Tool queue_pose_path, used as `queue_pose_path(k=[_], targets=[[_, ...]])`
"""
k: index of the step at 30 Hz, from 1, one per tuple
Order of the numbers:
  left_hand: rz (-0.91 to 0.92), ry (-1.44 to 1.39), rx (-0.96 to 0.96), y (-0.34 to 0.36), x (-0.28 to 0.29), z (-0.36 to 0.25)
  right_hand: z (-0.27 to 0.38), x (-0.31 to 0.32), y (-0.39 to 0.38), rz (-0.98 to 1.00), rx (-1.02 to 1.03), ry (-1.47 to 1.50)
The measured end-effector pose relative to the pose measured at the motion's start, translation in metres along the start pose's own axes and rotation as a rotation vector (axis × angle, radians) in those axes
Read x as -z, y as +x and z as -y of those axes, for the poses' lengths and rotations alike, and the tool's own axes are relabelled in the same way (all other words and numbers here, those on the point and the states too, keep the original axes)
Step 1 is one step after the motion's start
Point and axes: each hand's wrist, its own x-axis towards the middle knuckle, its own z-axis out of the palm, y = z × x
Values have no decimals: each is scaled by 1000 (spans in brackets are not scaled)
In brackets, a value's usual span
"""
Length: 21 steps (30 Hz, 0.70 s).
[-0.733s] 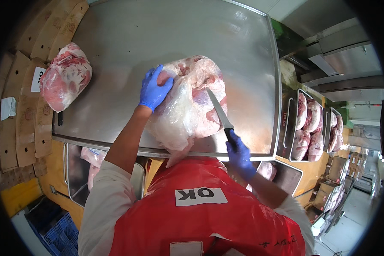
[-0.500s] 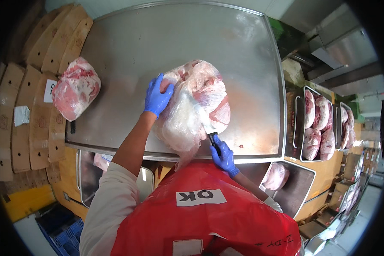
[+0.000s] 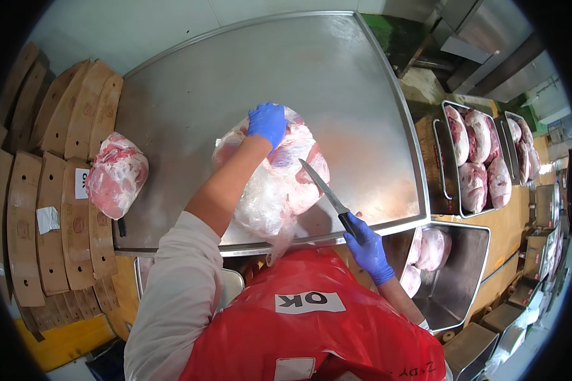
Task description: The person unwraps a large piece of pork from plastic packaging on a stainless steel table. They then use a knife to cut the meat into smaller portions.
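Observation:
A large piece of raw meat (image 3: 305, 149), pink with white fat, lies on the steel table. Thin clear plastic wrap (image 3: 257, 197) covers its near part and hangs toward the table's front edge. My left hand (image 3: 268, 124), in a blue glove, is closed over the top far side of the meat; its fingertips are partly hidden. My right hand (image 3: 370, 253), also gloved in blue, grips the black handle of a knife (image 3: 326, 189). The blade points up and left, its tip by the meat's right side. Another piece of meat (image 3: 116, 176) rests at the table's left edge.
The steel table (image 3: 190, 114) has a raised rim. Cardboard boxes (image 3: 76, 216) stack up at the left. A metal tray (image 3: 443, 149) with several meat pieces stands at the right. Below the front edge, a deep steel tub (image 3: 454, 286) holds more meat. A dark handle (image 3: 121, 227) shows at the table's left edge.
My left hand has moved from the meat's left side to its top far side. My right hand has drawn the knife out to the right, exposing the blade.

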Motion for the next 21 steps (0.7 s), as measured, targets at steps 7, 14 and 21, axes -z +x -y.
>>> queue_pose_path(k=[7, 14, 21], targets=[[108, -494, 54, -14, -18, 24, 7, 10, -7, 27, -42, 45], [-111, -1504, 331, -42, -24, 50, 18, 19, -15, 56, -76, 1], [-216, -2185, 706, -65, -28, 79, 14, 11, -23, 1, 21, -22]])
